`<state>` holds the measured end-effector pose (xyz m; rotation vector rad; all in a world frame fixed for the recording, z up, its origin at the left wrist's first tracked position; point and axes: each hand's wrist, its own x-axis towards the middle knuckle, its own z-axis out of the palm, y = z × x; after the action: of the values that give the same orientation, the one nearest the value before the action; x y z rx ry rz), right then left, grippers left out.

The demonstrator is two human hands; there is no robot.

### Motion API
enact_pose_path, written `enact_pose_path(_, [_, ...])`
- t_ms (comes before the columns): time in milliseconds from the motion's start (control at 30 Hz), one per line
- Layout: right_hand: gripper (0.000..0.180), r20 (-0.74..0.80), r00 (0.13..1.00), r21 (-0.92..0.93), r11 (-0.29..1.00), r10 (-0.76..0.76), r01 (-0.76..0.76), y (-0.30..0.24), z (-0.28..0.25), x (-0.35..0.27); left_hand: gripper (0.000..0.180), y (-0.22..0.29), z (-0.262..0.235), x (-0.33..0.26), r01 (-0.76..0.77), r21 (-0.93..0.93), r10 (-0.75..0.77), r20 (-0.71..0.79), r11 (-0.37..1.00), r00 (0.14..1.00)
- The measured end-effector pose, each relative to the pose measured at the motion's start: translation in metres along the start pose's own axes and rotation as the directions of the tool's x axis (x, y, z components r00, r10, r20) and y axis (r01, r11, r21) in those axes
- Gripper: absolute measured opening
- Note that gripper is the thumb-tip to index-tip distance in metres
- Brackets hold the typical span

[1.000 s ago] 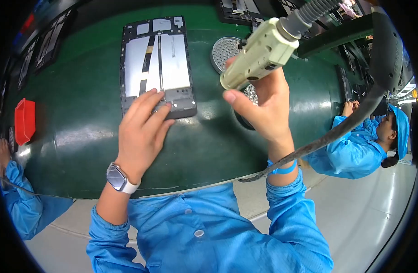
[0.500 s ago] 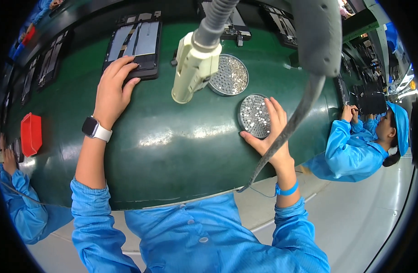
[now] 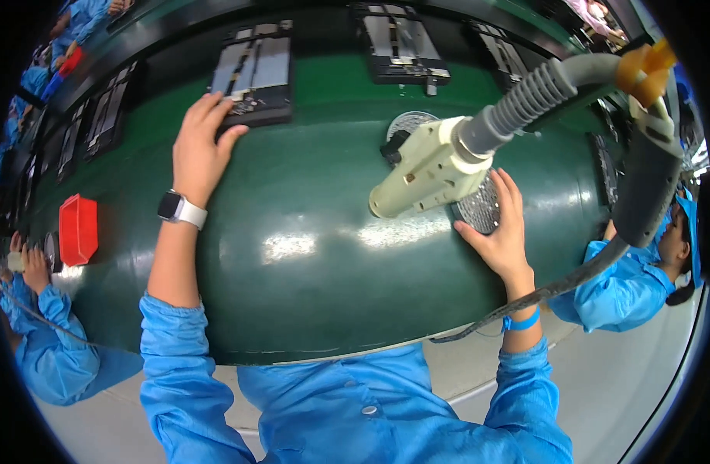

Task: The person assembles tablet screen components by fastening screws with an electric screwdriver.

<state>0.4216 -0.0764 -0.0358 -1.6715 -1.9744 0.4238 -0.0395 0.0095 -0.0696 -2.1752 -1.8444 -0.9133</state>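
Under the left hand (image 3: 195, 155) in the head view, the near end of a flat black-framed panel (image 3: 254, 73) with silver sheets; fingers extended and laid across its near-left part, thumb just beside the near edge. To the right, well apart from that hand, a gray round dish (image 3: 480, 213) with a pebbly, glinting surface, held at the rim between thumb and fingers of the right hand (image 3: 506, 234) (with a blue band (image 3: 521, 319) around that wrist). Just left of the right fingertips, a pale green tool (image 3: 428, 168) on a ribbed gray hose (image 3: 525, 100), partly hiding the dish. Beyond the tool, part of a second round dish (image 3: 410, 121). Left of the left forearm, a red tray (image 3: 78, 232) on the green tabletop (image 3: 332, 294).
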Motion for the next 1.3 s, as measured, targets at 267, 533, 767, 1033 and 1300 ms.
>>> enact_pose_path(267, [0.096,0.098,0.984,-0.063,0.986,-0.148,0.155,0.019,-0.003,0.031,0.033,-0.036,0.027,0.021,0.007,0.074,-0.002,-0.078,0.997,0.997])
enact_pose_path(533, [0.094,0.040,0.997,0.009,0.998,-0.070,0.070,0.038,0.000,0.025,0.042,0.147,0.036,-0.027,-0.117,-0.473,0.249,0.226,0.873,0.942])
enact_pose_path(767, [0.095,-0.005,0.997,-0.028,0.997,-0.077,0.077,0.040,-0.007,0.027,0.052,0.197,0.054,-0.024,-0.175,-0.439,0.327,0.300,0.881,0.896])
enact_pose_path(1033, [0.102,-0.041,0.994,0.013,0.995,-0.101,0.102,0.060,-0.007,0.041,0.037,0.209,0.037,-0.038,-0.077,-0.542,0.239,0.237,0.837,0.942])
enact_pose_path(1300, [0.099,0.115,0.970,0.218,0.958,-0.214,0.185,0.055,-0.009,0.077,0.043,0.213,0.001,-0.066,-0.118,-0.550,0.356,0.349,0.827,0.867])
